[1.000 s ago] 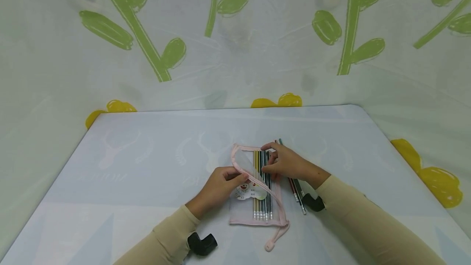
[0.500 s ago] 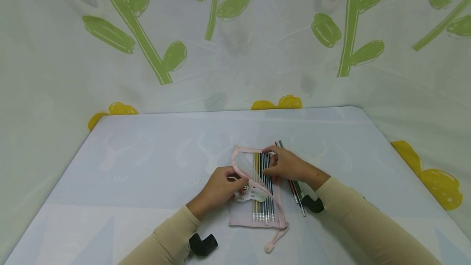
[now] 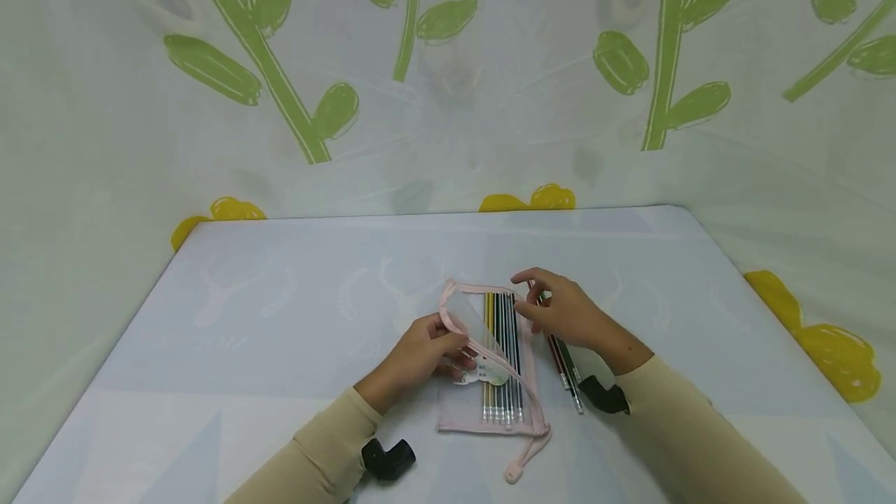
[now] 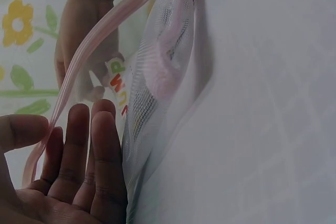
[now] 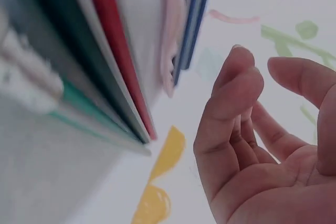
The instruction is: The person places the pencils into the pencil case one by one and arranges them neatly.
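Well, on the left my left hand [image 3: 420,352] pinches the pink edge of a mesh zip pouch [image 3: 458,413] on the tabletop [image 3: 245,317], lifting its upper layer. Eraser-tipped pencils [image 3: 505,333] lie side by side inside. At its far right edge, my right hand [image 3: 567,313] hovers, fingers loosely bent around nothing; loose pencils [image 3: 569,372] lie just right of the pouch.

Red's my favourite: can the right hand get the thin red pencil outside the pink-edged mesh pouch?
Probably yes: the right hand holds nothing, and the red pencil lies close by, outside the pouch. A dark green pencil beside it might make that fiddly.
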`<state>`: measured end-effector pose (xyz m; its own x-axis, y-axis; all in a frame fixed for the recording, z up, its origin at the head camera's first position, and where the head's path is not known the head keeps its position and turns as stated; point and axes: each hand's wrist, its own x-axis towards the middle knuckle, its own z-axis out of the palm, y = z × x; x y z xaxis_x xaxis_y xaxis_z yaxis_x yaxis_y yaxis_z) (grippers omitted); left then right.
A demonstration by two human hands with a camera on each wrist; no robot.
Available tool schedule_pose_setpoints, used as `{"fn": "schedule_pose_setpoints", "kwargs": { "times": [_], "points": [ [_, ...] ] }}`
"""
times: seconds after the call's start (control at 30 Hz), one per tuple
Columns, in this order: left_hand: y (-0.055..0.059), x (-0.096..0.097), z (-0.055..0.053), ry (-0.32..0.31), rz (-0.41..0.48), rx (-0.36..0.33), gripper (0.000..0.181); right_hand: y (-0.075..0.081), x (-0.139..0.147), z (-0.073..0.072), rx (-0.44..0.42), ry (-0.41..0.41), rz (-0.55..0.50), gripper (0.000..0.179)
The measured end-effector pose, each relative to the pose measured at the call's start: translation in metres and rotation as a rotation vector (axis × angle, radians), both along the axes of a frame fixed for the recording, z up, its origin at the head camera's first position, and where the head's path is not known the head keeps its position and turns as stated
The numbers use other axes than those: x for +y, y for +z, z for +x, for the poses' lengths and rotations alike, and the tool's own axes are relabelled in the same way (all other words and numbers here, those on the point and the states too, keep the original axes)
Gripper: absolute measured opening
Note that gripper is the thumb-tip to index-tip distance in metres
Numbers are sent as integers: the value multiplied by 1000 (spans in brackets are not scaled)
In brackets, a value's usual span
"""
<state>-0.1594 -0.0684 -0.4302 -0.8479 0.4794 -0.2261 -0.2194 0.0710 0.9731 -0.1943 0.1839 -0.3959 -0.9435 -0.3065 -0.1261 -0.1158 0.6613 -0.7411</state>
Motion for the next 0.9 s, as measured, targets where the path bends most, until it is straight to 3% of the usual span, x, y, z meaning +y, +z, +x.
{"fn": "schedule_pose_setpoints", "kwargs": {
  "times": [0.13,0.4,0.9],
  "points": [
    [-1,0,0,5,3,-3,26,3,10,2,36,-39,-28,42],
    [-4,-1,-1,19,-5,0,25,5,24,2,81,-105,33,36],
    [-6,-1,-1,25,-1,-3,24,-1,33,-6,24,-67,141,29]
  ]
}}
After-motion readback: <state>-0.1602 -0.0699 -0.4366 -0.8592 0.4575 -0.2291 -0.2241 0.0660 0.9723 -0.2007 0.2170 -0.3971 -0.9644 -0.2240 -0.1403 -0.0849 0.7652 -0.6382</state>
